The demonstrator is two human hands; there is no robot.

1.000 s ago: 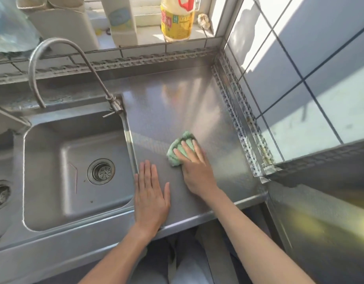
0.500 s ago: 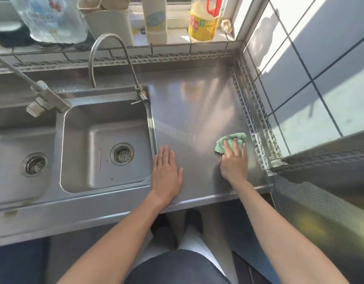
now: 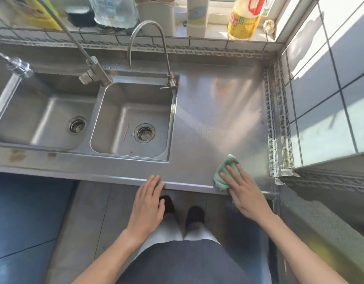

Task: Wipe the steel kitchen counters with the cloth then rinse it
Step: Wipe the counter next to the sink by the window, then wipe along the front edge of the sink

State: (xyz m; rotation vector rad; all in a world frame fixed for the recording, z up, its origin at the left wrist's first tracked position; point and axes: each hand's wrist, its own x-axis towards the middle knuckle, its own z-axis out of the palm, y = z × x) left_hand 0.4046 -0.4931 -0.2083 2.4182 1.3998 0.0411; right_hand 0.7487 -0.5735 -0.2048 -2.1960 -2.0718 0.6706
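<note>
The steel counter [image 3: 220, 111] lies to the right of a double sink. A green cloth [image 3: 223, 171] sits at the counter's front edge, near the right corner. My right hand [image 3: 243, 189] presses flat on the cloth, fingers spread over it and covering its near half. My left hand [image 3: 148, 201] is open with its fingertips resting on the counter's front lip, holding nothing. The right sink basin [image 3: 134, 117] and the left basin [image 3: 44, 119] are both dry-looking, each with a drain strainer.
A curved tap [image 3: 148, 44] stands at the right basin's back corner; a second long tap [image 3: 91, 66] reaches over the divider. Bottles, among them a yellow oil bottle [image 3: 243, 19], line the window ledge. A tiled wall [image 3: 328, 95] bounds the counter on the right.
My right hand has dragged the cloth from the counter's middle to the right, then back to the front edge. My left hand slid back from the counter surface to its front lip.
</note>
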